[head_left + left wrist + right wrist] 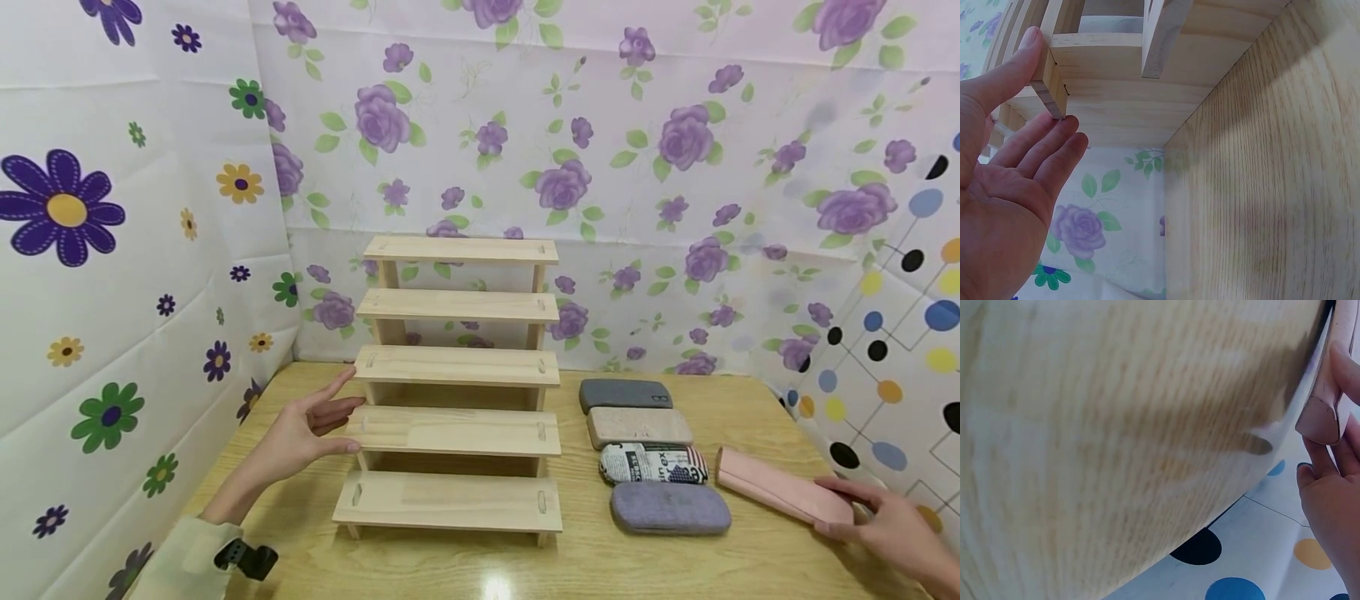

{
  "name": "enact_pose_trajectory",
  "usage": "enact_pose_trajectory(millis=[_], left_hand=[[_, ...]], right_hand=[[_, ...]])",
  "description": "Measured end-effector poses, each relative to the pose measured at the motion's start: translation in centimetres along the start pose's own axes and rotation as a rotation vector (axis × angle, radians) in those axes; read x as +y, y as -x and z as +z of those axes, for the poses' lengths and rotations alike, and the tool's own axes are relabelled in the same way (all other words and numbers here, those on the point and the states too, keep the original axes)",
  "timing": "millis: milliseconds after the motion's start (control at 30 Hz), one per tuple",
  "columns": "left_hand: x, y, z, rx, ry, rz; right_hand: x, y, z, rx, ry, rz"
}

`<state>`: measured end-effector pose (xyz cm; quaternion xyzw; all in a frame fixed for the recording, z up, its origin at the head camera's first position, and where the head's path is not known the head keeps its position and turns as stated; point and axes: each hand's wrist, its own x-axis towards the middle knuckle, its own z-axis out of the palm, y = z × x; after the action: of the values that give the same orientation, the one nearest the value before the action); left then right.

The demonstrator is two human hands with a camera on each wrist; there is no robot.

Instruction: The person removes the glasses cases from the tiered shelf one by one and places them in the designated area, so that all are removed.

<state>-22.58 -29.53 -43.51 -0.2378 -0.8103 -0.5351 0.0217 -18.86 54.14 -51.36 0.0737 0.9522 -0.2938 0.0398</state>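
A wooden tiered shelf (457, 367) with several steps stands on the table. My left hand (311, 429) is at its left side and pinches the end of a step board (1050, 81), thumb on one side and fingertips against the other. At the right, my right hand (881, 521) grips the near end of a pink glasses case (780, 483) between thumb and fingers. In the right wrist view, that case (1322, 415) shows only its end, near the table's edge. Whether its far end touches the table I cannot tell.
Between shelf and pink case lie a dark grey case (625, 394), a beige case (639, 426), a printed black-and-white case (652, 463) and a purple-grey case (670, 507) in a column. Patterned cloth walls (480, 125) enclose the wooden table (585, 558) at back and sides.
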Motion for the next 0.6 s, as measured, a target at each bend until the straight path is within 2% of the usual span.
enact_pose_trajectory(millis=[167, 467, 600], left_hand=[[-0.1, 0.06, 0.08, -0.004, -0.006, 0.004], [-0.03, 0.05, -0.01, 0.0, -0.009, 0.006], [0.03, 0.0, -0.05, -0.003, -0.009, 0.011]], right_hand=[[0.29, 0.03, 0.41, 0.006, 0.014, -0.01], [-0.07, 0.52, 0.92, 0.092, 0.05, -0.135], [-0.23, 0.6, 1.04, 0.128, 0.084, -0.152]])
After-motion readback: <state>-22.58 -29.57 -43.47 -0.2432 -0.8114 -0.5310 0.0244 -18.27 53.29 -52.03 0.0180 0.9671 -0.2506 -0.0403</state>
